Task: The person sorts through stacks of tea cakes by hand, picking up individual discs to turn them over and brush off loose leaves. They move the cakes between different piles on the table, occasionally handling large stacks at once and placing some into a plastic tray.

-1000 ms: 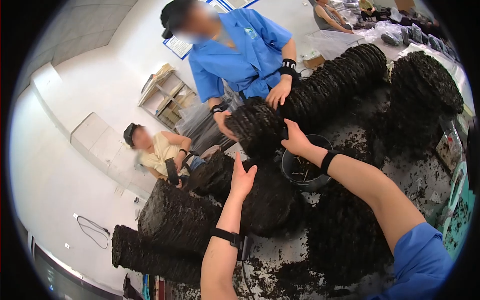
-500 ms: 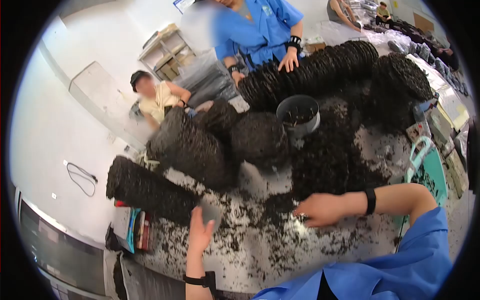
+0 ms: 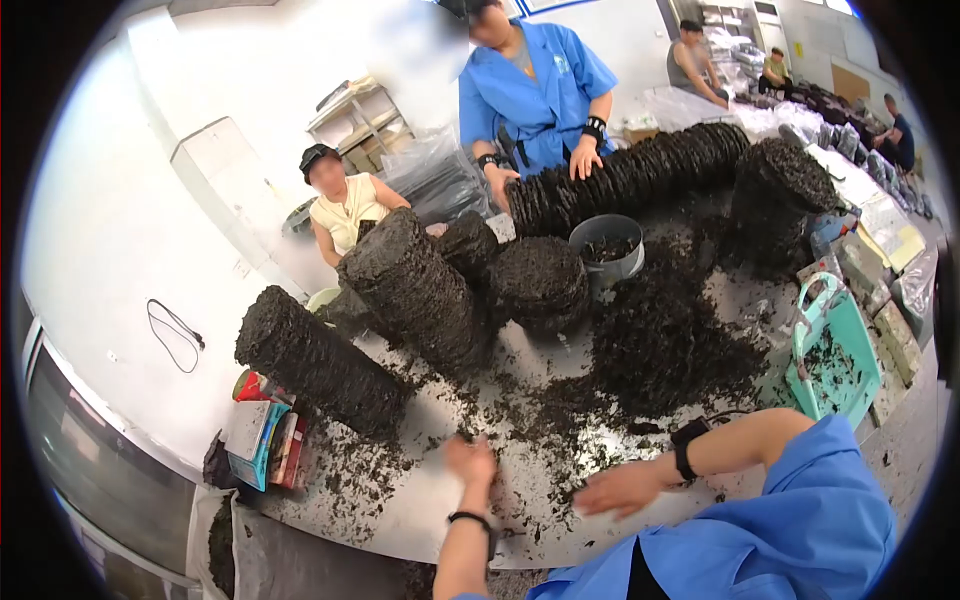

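Note:
My right hand (image 3: 618, 490) is low over the front of the pale worktable (image 3: 410, 520). Its fingers stretch out to the left, a little blurred, and nothing shows in them. To its left, my left hand (image 3: 470, 462) hovers near the table top, too smeared by motion to make out its fingers. Dark dry flakes (image 3: 360, 485) that look like dried seaweed lie scattered around both hands. Beyond the right hand rises a loose dark heap (image 3: 675, 350) of the same stuff. Left of my left hand leans a tall dark stack of pressed rounds (image 3: 320, 360).
More dark stacks (image 3: 415, 285) stand mid-table, beside a grey round tub (image 3: 608, 255). A co-worker in blue (image 3: 540, 90) rests both hands on a long lying stack (image 3: 630, 175). A teal basket (image 3: 835, 365) sits at right, small boxes (image 3: 262, 445) at left. Another person (image 3: 345, 205) sits behind.
My left hand has come away from the tall left stack, rightward and nearer me. My right hand has drawn back from the heap's edge toward me. The view has shifted.

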The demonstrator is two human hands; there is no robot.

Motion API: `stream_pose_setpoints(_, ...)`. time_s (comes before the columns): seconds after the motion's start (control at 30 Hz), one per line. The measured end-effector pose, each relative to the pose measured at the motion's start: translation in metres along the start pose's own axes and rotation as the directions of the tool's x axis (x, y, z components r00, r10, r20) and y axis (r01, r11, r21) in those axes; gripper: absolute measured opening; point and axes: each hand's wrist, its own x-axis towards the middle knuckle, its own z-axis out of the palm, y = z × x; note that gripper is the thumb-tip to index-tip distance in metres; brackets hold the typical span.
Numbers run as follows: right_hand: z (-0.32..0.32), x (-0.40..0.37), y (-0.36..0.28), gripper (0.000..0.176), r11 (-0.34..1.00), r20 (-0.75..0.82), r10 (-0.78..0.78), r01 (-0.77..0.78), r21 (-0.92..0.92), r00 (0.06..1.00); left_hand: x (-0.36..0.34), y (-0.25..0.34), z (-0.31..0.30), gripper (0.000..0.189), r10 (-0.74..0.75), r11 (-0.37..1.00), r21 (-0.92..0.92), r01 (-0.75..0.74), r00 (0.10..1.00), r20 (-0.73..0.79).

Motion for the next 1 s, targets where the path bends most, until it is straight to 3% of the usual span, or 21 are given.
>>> stream_pose_setpoints(0.03,-0.025,0.010,0.007,0.055,0.972,0.050,0.236,-0.236,-0.005,0.970,0.024,0.015,0.063,0.072,0.216,0.976,-0.026,-0.215,0.976,0.026)
stream_pose_setpoints(0.07,-0.049,0.019,0.013,0.054,0.889,0.086,0.457,-0.457,-0.020,0.885,0.017,0.071,0.071,0.076,0.388,0.897,-0.313,-0.314,0.896,0.216)
stream_pose_setpoints(0.1,-0.052,0.019,0.021,0.054,0.834,-0.116,0.519,-0.531,-0.150,0.847,0.004,0.117,0.086,0.078,0.513,0.810,-0.486,-0.328,0.798,0.316)
stream_pose_setpoints(0.13,-0.039,0.024,0.024,0.053,0.676,-0.204,0.655,-0.684,-0.273,0.728,-0.004,0.155,0.088,0.080,0.639,0.700,-0.644,-0.307,0.672,0.375)
stream_pose_setpoints(0.2,-0.075,0.069,-0.008,0.058,0.636,0.279,0.732,-0.770,0.048,0.622,-0.037,0.208,0.041,0.076,0.728,0.665,-0.595,-0.451,0.569,0.383)
stream_pose_setpoints(0.27,0.002,0.078,-0.020,0.060,0.925,0.095,0.360,-0.368,0.091,0.928,-0.028,0.214,0.022,0.074,0.770,0.620,-0.566,-0.543,0.561,0.304)
stream_pose_setpoints(0.33,0.109,0.088,0.003,0.053,1.000,-0.063,0.000,-0.001,-0.018,0.998,-0.010,0.201,-0.001,0.073,0.793,0.592,-0.513,-0.621,0.564,0.233)
stream_pose_setpoints(0.37,0.097,0.089,0.005,0.053,0.999,-0.058,-0.027,0.026,-0.019,0.998,0.000,0.186,-0.014,0.071,0.758,0.625,-0.490,-0.608,0.621,0.197)
stream_pose_setpoints(0.43,0.045,0.095,0.012,0.069,0.962,-0.025,0.263,-0.260,0.086,0.964,0.022,0.146,-0.047,0.068,0.696,0.668,-0.424,-0.611,0.715,0.065)
stream_pose_setpoints(0.47,0.039,0.091,0.047,0.069,0.882,-0.127,0.469,-0.455,0.120,0.874,0.031,0.125,-0.062,0.068,0.673,0.677,-0.384,-0.628,0.739,-0.021)
stream_pose_setpoints(0.5,-0.004,0.091,0.072,0.063,0.744,-0.069,0.667,-0.659,0.106,0.742,0.046,0.103,-0.071,0.063,0.644,0.659,-0.391,-0.642,0.751,-0.147)
stream_pose_setpoints(0.53,-0.081,0.092,0.062,0.059,0.452,0.058,0.879,-0.864,0.221,0.474,0.041,0.097,-0.103,0.060,0.561,0.715,-0.379,-0.587,0.806,-0.189)
stream_pose_setpoints(0.57,-0.082,0.083,0.093,0.058,0.498,-0.020,0.866,-0.857,0.132,0.500,0.041,0.091,-0.132,0.058,0.538,0.751,-0.287,-0.595,0.803,-0.258)
stream_pose_setpoints(0.63,-0.108,0.076,0.136,0.057,0.537,-0.118,0.839,-0.844,0.015,0.531,0.062,0.090,-0.173,0.055,0.478,0.746,-0.273,-0.607,0.774,-0.415)
stream_pose_setpoints(0.7,-0.147,0.095,0.145,0.059,0.834,-0.319,0.551,-0.523,0.177,0.771,0.094,0.104,-0.204,0.053,0.504,0.704,-0.213,-0.677,0.688,-0.522)
stream_pose_setpoints(0.77,-0.180,0.124,0.173,0.060,0.715,-0.343,0.698,-0.589,0.376,0.629,0.123,0.135,-0.227,0.052,0.530,0.679,-0.162,-0.716,0.631,-0.567)
stream_pose_setpoints(0.83,-0.215,0.149,0.201,0.058,0.488,-0.289,0.860,-0.509,0.709,0.421,0.151,0.165,-0.245,0.052,0.650,0.648,0.172,-0.742,0.420,-0.633)
stream_pose_setpoints(0.87,-0.217,0.154,0.232,0.056,0.545,-0.398,0.833,-0.451,0.707,0.384,0.159,0.175,-0.250,0.052,0.655,0.639,0.180,-0.748,0.406,-0.637)
stream_pose_setpoints(0.93,-0.247,0.169,0.242,0.055,0.378,-0.315,0.921,-0.335,0.863,0.229,0.170,0.192,-0.255,0.053,0.565,0.823,0.324,-0.466,0.618,-0.546)
stream_pose_setpoints(0.97,-0.253,0.172,0.251,0.055,0.385,-0.323,0.919,-0.330,0.862,0.228,0.179,0.188,-0.251,0.053,0.464,0.882,0.152,-0.446,0.765,-0.446)
stream_pose_setpoints(1.0,-0.257,0.176,0.265,0.056,0.372,-0.329,0.925,-0.281,0.885,0.189,0.206,0.168,-0.236,0.051,0.574,0.800,0.166,-0.576,0.654,-0.492)
